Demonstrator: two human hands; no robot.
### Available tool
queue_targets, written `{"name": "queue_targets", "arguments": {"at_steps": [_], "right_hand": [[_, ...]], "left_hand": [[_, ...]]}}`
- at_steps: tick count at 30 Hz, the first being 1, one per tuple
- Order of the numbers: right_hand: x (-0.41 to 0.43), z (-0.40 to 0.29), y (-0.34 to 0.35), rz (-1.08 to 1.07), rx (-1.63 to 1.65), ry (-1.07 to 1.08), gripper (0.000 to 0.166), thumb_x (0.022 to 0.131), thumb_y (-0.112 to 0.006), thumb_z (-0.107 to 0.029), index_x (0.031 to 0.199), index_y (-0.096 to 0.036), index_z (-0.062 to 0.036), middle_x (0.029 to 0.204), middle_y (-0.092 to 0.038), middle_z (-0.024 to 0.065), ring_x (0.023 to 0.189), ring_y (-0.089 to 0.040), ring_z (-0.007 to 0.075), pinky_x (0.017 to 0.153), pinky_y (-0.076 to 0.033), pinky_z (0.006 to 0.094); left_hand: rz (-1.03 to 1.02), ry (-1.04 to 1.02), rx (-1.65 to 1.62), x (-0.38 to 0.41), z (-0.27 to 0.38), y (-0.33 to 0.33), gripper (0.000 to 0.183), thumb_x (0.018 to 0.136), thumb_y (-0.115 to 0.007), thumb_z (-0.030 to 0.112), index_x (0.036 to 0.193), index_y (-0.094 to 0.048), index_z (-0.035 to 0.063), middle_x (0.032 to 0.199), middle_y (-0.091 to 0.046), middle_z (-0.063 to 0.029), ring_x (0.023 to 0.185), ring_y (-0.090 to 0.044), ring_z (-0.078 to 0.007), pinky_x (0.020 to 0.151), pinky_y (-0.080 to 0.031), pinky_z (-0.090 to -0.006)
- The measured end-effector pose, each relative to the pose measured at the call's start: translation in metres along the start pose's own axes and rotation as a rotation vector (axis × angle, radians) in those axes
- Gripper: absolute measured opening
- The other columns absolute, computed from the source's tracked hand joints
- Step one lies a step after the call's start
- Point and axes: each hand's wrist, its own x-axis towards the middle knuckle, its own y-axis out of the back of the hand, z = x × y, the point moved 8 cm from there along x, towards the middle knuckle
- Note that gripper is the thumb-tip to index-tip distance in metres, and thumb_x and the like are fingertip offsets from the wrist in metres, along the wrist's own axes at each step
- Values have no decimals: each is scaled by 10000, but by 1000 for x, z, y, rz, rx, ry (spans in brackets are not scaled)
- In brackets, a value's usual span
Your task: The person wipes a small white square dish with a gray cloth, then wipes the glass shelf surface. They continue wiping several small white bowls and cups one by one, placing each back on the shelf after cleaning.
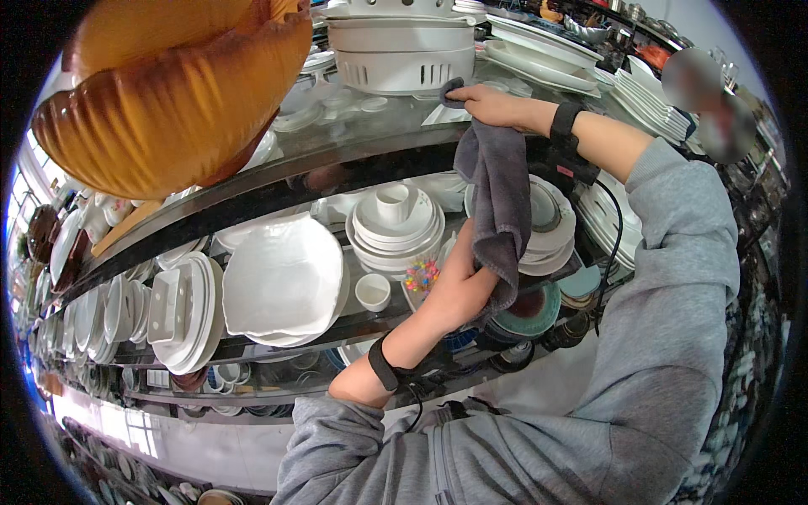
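Note:
A dark grey cloth [502,183] hangs between my two hands in front of the glass shelves. My right hand [495,107] grips its upper end over the top shelf, and a bunched corner sticks out past the fingertips. Lower down, my left hand [464,284] is closed around the hanging part, near a stack of white plates [549,240]. Just left of that hand are colourful small beads or pinheads [421,276] and a small white cup [373,292]. Some of my left fingers are hidden behind the cloth.
A large amber, shell-like ornament [170,126] looms at upper left, close to the camera. White ceramic containers [404,57] and stacked platters [543,57] crowd the top shelf [379,132]. Below stand a wavy-edged white dish [284,278] and stacked bowls [398,227]. A black cable [615,240] hangs by my right arm.

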Motion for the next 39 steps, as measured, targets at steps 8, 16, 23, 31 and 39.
{"name": "queue_targets", "arguments": {"at_steps": [8, 16, 23, 31, 39], "right_hand": [[17, -67, -18, 7, -37, -16, 461, 865, -410, -98, 1302, -533, -16, 1278, -567, 217, 1183, -535, 356, 1008, -408, 392], [81, -150, -60, -75, -131, 146, 455, 844, -416, -92, 1269, -564, -25, 1258, -583, 204, 1181, -532, 363, 1030, -392, 385], [74, -151, -25, 168, 24, 300, 437, 849, -430, -108, 1253, -585, -55, 1216, -605, 203, 1148, -552, 358, 985, -421, 390], [34, -113, 37, 462, 49, 431, 450, 853, -395, -61, 1266, -574, -80, 1288, -568, 175, 1215, -518, 330, 1051, -374, 362], [-52, 18, 99, 577, -27, 196, 439, 864, -393, -43, 1270, -558, -17, 1318, -549, 182, 1269, -480, 308, 1078, -344, 348]], "left_hand": [[53, 40, -78, -36, 29, 27, 535, 877, -497, 0, 1385, -329, 7, 1254, -505, -98, 1153, -458, -162, 1012, -351, -296], [302, -89, -43, -54, 41, 54, 292, 934, -492, 67, 1209, -534, -19, 1058, -648, -85, 887, -620, -152, 780, -507, -282], [352, -35, -166, -49, 46, 55, 244, 936, -515, 77, 1156, -549, -22, 953, -649, -99, 815, -623, -153, 700, -517, -276], [272, -62, -27, -16, 29, 19, 473, 914, -522, 9, 1358, -360, 10, 1129, -589, -92, 962, -589, -153, 842, -488, -288], [41, -3, -173, 35, 1, -56, 648, 880, -527, 11, 1448, -214, -2, 1319, -463, -130, 1181, -458, -184, 1022, -349, -287]]}}
